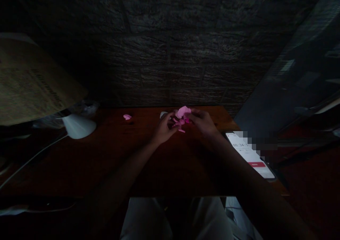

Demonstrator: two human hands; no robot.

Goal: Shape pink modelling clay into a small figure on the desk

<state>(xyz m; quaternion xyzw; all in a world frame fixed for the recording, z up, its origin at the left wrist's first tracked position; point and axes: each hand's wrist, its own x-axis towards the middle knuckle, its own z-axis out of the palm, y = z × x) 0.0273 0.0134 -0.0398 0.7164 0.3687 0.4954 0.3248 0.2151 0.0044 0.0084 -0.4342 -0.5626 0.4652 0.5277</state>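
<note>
Both my hands meet above the wooden table, around a pink piece [184,111] that looks like thin paper, with a broad pale top and several narrow darker strips below. My left hand [163,130] curls its fingers and thumb around the strips on the left side. On the right, my right hand [202,122] pinches the piece near its broad part and a deeper pink bit. Dim light hides the exact fingertips. A small white object [163,115] lies just behind my left hand, partly covered by it. Farther left rests a loose crumpled pink scrap [127,117].
A lamp with a brown paper shade [29,80] and white conical base [79,126] stands at left, its white cord [39,157] trailing forward. A lit phone [249,155] showing a timer lies by my right forearm. A dark textured wall [170,55] borders the wooden table [119,140] behind.
</note>
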